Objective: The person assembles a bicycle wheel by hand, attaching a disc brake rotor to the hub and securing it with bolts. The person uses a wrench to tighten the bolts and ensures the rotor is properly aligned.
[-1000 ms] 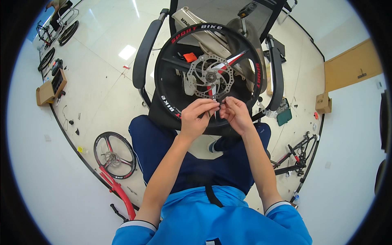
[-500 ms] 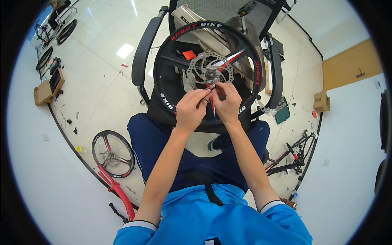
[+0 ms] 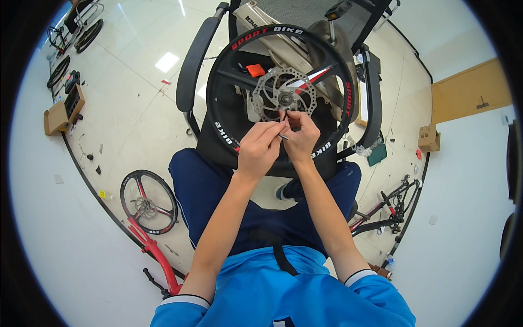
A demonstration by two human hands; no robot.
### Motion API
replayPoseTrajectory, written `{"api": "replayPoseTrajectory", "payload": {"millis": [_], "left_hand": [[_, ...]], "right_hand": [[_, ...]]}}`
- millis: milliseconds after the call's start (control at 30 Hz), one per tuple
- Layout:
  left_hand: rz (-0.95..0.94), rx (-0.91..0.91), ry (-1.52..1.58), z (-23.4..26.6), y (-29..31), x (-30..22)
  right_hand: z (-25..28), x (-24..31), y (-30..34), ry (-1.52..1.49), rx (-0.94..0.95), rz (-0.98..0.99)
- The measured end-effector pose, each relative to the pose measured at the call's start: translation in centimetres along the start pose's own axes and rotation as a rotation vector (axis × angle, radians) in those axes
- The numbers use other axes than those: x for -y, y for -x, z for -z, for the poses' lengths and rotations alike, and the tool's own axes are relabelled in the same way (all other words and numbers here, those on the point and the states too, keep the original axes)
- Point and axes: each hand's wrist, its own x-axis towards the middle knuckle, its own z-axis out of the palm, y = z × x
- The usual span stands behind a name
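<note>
A black bicycle wheel [image 3: 213, 109] with a silver brake disc [image 3: 260, 90] lies on the seat of an office chair [image 3: 190, 68]. Just below the hub [image 3: 285, 98], my two hands meet over the disc's near edge. My left hand [image 3: 258, 150] pinches a thin dark rod [image 3: 283, 137], perhaps a hex key, whose end pokes out toward my right palm. My right hand [image 3: 302, 139] is closed, its thumb and forefinger pressed around a small dark piece by the disc; the fingers hide most of it. Beyond the disc lies an orange-red item [image 3: 255, 70].
A pale frame-like part [image 3: 271, 34] leans behind the wheel. On the floor lie another wheel [image 3: 127, 199] with a red fork [image 3: 154, 248] at left, a dark bike frame [image 3: 376, 219] at right, a green case [image 3: 377, 156], and cardboard boxes [image 3: 429, 138] along the walls.
The wheel and chair appear shifted slightly right in view. My hands stay together below the hub; the rod now points down and right, out between my fingers.
</note>
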Motion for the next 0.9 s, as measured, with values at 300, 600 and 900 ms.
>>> {"api": "replayPoseTrajectory", "payload": {"millis": [300, 600, 900], "left_hand": [[0.099, -0.031, 0.0, -0.1, -1.3, 0.4], [0.251, 0.016, 0.202, -1.6, -2.2, 0.1], [0.071, 0.058, 0.155, -2.2, -0.8, 1.8]], "right_hand": [[0.7, 0.7, -0.9, 0.097, 0.057, 0.111], [1.2, 0.1, -0.8, 0.163, 0.033, 0.187], [1.7, 0.1, -0.7, 0.082, 0.101, 0.039]]}}
